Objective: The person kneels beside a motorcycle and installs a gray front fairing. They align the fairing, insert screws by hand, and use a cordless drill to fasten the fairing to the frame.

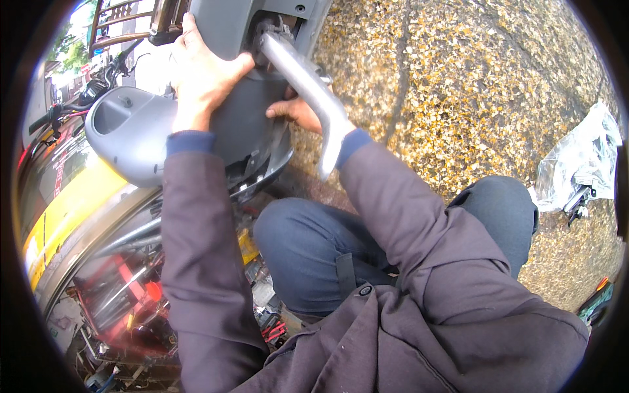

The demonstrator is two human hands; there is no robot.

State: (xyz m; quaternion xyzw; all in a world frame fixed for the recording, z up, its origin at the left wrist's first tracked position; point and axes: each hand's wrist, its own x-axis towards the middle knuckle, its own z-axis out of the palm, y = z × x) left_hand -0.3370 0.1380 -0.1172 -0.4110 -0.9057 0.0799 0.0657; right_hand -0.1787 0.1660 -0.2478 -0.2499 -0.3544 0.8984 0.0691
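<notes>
A grey plastic scooter body panel (242, 108) stands in front of me at the top. From an opening in it a bent silver metal tube (304, 78) slants down to the right. Against the panel's left side lies my left hand (204, 82), fingers spread and thumb stretched toward the opening. My right hand (301, 112) is at the panel's right edge, partly behind the tube. Its thumb presses on the panel face, while its other fingers are mostly hidden. A rounded grey plastic cover (134, 134) with a recess sits left of my left wrist.
A red tray (124, 295) with tools and loose parts lies at lower left, beneath a yellow curved surface (72, 203). Red-handled pliers (274, 332) rest near my knee. A clear plastic bag (580, 157) with metal parts lies on the speckled floor (472, 85) at right.
</notes>
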